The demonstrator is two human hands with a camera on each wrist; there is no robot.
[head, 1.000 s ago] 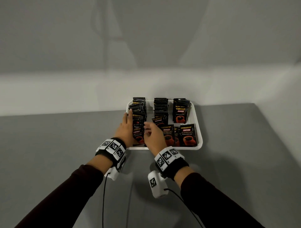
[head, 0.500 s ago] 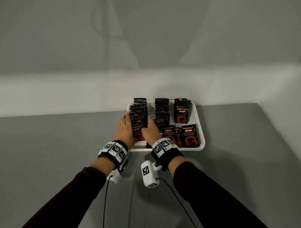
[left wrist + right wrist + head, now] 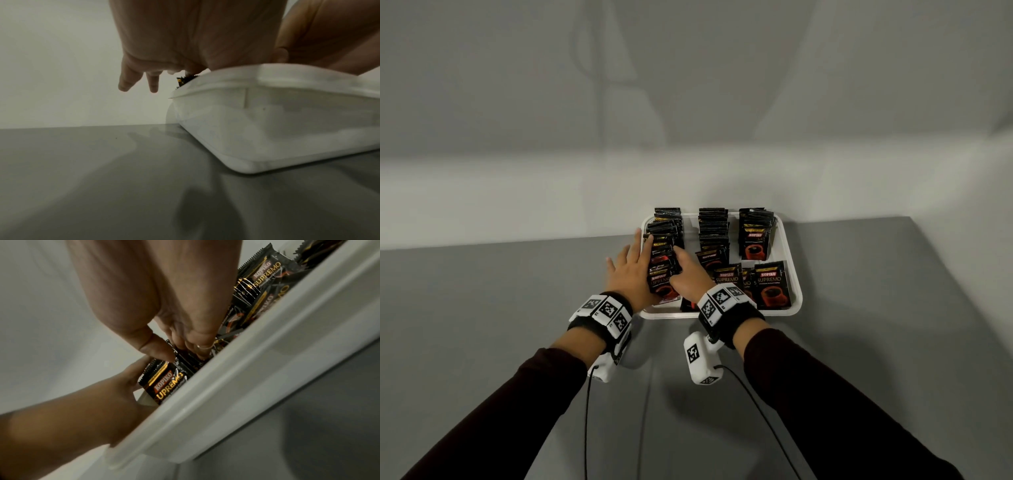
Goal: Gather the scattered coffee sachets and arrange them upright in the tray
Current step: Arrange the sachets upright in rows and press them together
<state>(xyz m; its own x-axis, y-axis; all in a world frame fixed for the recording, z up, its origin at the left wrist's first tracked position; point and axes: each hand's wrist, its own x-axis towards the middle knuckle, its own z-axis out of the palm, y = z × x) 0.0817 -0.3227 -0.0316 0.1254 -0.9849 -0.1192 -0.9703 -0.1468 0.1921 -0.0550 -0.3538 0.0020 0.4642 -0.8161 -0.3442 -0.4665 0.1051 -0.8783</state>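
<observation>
A white tray (image 3: 795, 274) holds three rows of black coffee sachets standing on edge: left row (image 3: 667, 236), middle row (image 3: 714, 226), right row (image 3: 755, 233). A few loose sachets (image 3: 770, 284) lean at the tray's front right. My left hand (image 3: 631, 270) lies flat with straight fingers against the outer side of the left row, two fingers (image 3: 139, 81) hanging outside the tray (image 3: 277, 121). My right hand (image 3: 688, 274) reaches in from the other side. Its thumb (image 3: 156, 347) and fingers (image 3: 197, 344) pinch sachets (image 3: 185, 358) of that row. The front sachet (image 3: 164, 384) faces me.
The tray stands on a grey table (image 3: 517, 308) against a pale wall (image 3: 688, 102). The table's right edge (image 3: 962, 291) runs close by the tray. Cables (image 3: 586, 428) hang from both wrist cameras over the near table.
My right hand moved left from the front middle of the tray into the left row. My left hand slid forward along that row and its fingers spread.
</observation>
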